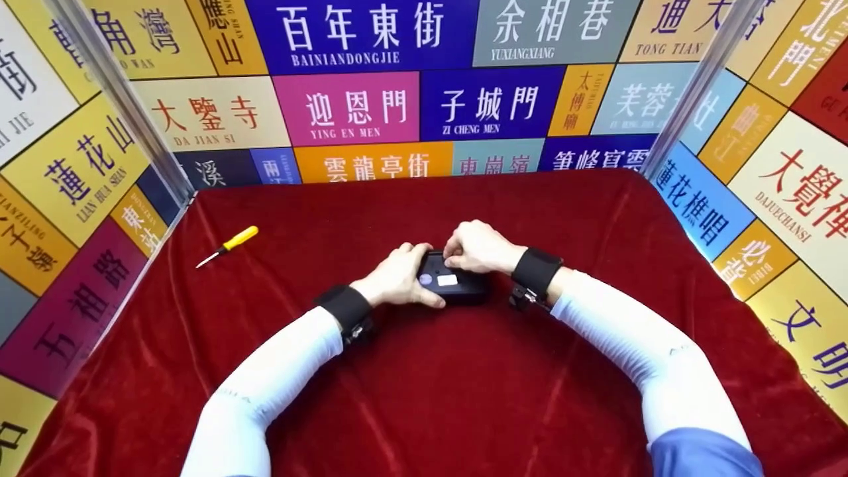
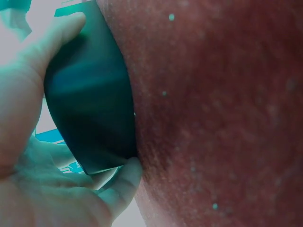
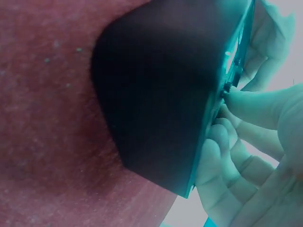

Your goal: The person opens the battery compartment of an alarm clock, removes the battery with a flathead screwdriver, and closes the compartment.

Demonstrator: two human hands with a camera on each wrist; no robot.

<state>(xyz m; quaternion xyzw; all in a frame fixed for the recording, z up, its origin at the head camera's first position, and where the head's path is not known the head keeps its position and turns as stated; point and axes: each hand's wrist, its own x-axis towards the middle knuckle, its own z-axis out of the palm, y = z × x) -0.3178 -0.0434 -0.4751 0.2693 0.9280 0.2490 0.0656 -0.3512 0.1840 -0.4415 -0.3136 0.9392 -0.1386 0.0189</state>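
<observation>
A black box-like device (image 1: 464, 289) with a white label and a round purple sticker lies on the red cloth in the head view. My left hand (image 1: 399, 277) grips its left end, thumb along the near side; in the left wrist view the thumb and a finger of that hand (image 2: 61, 156) hold the dark casing (image 2: 92, 90) at opposite edges. My right hand (image 1: 482, 248) is over the far right part of the top. In the right wrist view, the thumb of that hand (image 3: 255, 156) touches a small dark part at the edge of the casing (image 3: 156, 90); what it pinches is unclear.
A screwdriver (image 1: 240, 238) with a yellow handle lies at the left on the red velvet cloth (image 1: 424, 397). Panels of coloured signs (image 1: 358, 109) stand behind and at both sides, with clear corner posts.
</observation>
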